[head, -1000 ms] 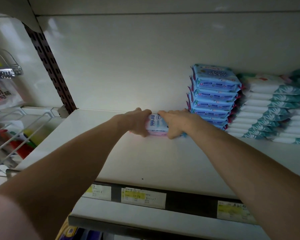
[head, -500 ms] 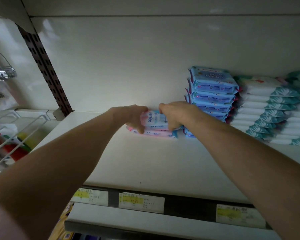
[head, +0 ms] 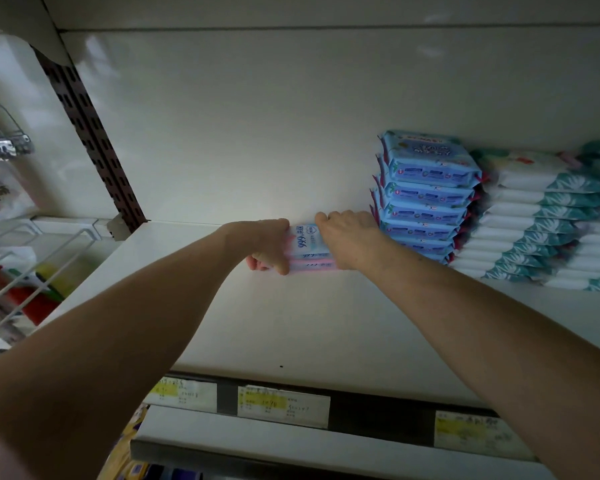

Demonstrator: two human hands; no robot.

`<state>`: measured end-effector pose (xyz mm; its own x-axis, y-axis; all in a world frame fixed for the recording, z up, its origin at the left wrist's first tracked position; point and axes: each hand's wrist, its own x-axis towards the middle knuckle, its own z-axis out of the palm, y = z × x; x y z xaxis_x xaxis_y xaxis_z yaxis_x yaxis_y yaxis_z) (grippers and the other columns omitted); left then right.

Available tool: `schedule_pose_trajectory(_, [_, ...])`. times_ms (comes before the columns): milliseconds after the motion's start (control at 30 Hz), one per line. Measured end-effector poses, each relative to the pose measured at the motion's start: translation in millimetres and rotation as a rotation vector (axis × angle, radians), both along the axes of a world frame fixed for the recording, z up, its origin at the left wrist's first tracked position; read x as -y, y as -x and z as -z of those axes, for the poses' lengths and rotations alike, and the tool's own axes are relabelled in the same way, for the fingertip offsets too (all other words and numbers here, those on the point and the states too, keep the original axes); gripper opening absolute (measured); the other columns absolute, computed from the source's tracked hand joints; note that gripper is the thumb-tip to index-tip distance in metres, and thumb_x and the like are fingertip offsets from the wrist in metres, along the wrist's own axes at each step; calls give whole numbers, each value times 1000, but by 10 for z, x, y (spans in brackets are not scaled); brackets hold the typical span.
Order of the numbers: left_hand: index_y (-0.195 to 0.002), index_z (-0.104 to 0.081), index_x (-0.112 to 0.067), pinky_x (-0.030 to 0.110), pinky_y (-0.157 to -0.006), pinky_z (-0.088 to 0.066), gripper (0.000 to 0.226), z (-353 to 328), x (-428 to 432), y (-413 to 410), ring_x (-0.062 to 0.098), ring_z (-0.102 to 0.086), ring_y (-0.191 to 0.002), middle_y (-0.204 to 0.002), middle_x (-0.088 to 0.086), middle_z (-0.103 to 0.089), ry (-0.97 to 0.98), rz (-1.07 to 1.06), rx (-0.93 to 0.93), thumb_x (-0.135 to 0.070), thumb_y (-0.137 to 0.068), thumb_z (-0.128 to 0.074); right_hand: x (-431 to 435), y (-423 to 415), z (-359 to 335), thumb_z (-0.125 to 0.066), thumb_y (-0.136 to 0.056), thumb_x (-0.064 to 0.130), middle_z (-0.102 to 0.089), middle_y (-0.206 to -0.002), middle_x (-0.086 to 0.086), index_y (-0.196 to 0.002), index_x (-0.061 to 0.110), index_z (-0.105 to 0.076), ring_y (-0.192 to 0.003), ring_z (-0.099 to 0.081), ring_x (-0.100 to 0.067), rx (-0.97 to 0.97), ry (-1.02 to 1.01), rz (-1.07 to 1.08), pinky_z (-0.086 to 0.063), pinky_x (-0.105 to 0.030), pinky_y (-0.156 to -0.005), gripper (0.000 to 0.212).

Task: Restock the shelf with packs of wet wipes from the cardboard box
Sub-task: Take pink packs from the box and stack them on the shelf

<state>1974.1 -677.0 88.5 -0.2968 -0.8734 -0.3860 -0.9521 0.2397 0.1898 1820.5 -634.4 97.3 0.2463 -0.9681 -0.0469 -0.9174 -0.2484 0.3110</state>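
Both my arms reach deep onto the white shelf (head: 222, 323). Between my hands sits a small stack of pink and light-blue wet wipe packs (head: 309, 249) marked "999", lying at the back of the shelf. My left hand (head: 267, 245) grips the stack's left end, thumb at the front. My right hand (head: 350, 237) holds the right end, fingers curled over the top pack. Right of my right hand stands a tall stack of blue wet wipe packs (head: 426, 199). The cardboard box is out of view.
White and teal wipe packs (head: 541, 223) are stacked further right. A brown slotted upright (head: 90, 140) bounds the shelf on the left, with a wire basket (head: 32, 265) of goods beyond it. Price labels (head: 281, 405) line the shelf's front edge.
My hands have pushed the packs a little farther back and set the top pack squarely on the pink one beneath; half a second ago the lower pack stuck out in front.
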Motion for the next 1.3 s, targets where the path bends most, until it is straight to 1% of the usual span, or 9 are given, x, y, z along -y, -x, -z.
schedule_pose_trajectory(200, [-125, -45, -19, 30, -74, -44, 63, -35, -15, 50, 24, -56, -92, -108, 4, -62, 222, 93, 160, -35, -72, -75, -1, -7, -41, -64, -87, 18, -51, -125, -10, -133, 10, -32, -115, -51, -27, -48, -2, 13, -39, -36, -82, 56])
schedule_pose_trajectory(300, [-130, -41, -16, 31, -75, -45, 67, -28, -17, 113, 24, -54, -92, -111, 6, -60, 213, 92, 132, -32, -75, -75, 3, 3, -67, -63, -88, 20, -51, -126, -11, -132, 11, -33, -115, -51, -27, -78, -9, 43, -40, -37, -87, 54])
schedule_pose_trajectory(400, [-140, -32, -18, 30, -77, -41, 75, 8, -38, 178, 25, -54, -100, -120, 5, -57, 252, 92, 110, -26, -78, -74, -12, 29, -73, -70, -83, 28, -52, -122, -9, -129, 11, -36, -112, -54, -26, -73, 5, 42, -39, -35, -80, 60])
schedule_pose_trajectory(533, [-145, -28, -20, 32, -82, -46, 82, -67, -31, 177, 26, -54, -104, -128, 3, -54, 156, 66, -56, -20, -77, -74, -23, 29, -49, -63, -89, 28, -52, -122, -9, -132, 13, -38, -112, -54, -27, -26, 50, 1, -39, -35, -80, 53])
schedule_pose_trajectory(667, [-125, -54, -26, 29, -77, -50, 50, -155, -35, 216, 18, -63, -78, -106, -3, -66, 232, 90, 18, -18, -77, -67, 0, -51, -77, -56, -92, 17, -53, -129, -8, -137, 11, -36, -117, -54, -26, -61, 17, 46, -42, -34, -89, 49])
schedule_pose_trajectory(767, [-112, -59, -29, 24, -61, -39, 36, -113, -60, 297, 13, -57, -66, -81, -8, -61, 345, 100, 96, -20, -77, -62, 5, -100, -77, -56, -92, 15, -53, -131, -8, -137, 9, -37, -120, -53, -26, -49, -3, 86, -44, -34, -90, 49])
schedule_pose_trajectory(933, [-133, -42, -25, 29, -74, -38, 54, 20, -119, 295, 26, -57, -102, -114, -2, -60, 321, 53, 50, -28, -83, -64, -95, -22, 13, -59, -91, 15, -47, -132, -18, -142, 9, -26, -120, -49, -32, 37, -18, 103, -44, -37, -90, 60])
schedule_pose_trajectory(1100, [-134, -39, -15, 30, -74, -39, 52, 90, -213, 253, 29, -57, -104, -121, 5, -58, 349, -53, -3, -15, -85, -59, -158, 65, 137, -55, -90, 7, -42, -131, -25, -145, 10, -19, -119, -47, -41, 49, -13, 65, -49, -46, -93, 66])
schedule_pose_trajectory(1300, [-136, -41, -19, 28, -76, -39, 54, 115, -227, 143, 28, -54, -110, -127, 4, -57, 367, -109, -62, -16, -85, -59, -179, 39, 235, -53, -90, 2, -40, -133, -26, -146, 9, -18, -120, -46, -40, 118, 24, 9, -47, -42, -90, 66])
